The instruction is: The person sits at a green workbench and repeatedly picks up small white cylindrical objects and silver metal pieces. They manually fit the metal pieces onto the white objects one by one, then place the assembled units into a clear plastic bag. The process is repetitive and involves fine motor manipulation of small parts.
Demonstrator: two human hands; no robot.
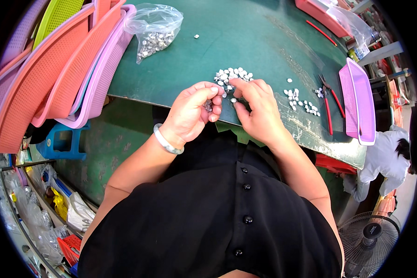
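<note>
My left hand [192,111], with a pale bangle [167,141] at the wrist, is curled palm up. Several small dark shiny metal pieces [208,106] sit in its bent fingers, and the thumb and index finger meet at a small pale piece [224,95]. Just beyond the hands lies a pile of small silvery-white pieces [227,74] on the green table [208,41]. My right hand [260,109] is bent over the pile's near right side. Its index finger reaches the pile, and its thumb stays apart, close to a single loose piece [233,100].
A clear bag of similar pieces [155,41] stands far left, by stacked plastic baskets [67,60]. On the right lie smaller groups of pieces [294,96], red-handled pliers [329,104], a red pen-like stick [321,33] and a purple basket [356,102]. A fan [370,236] stands lower right; a person [384,160] is beyond.
</note>
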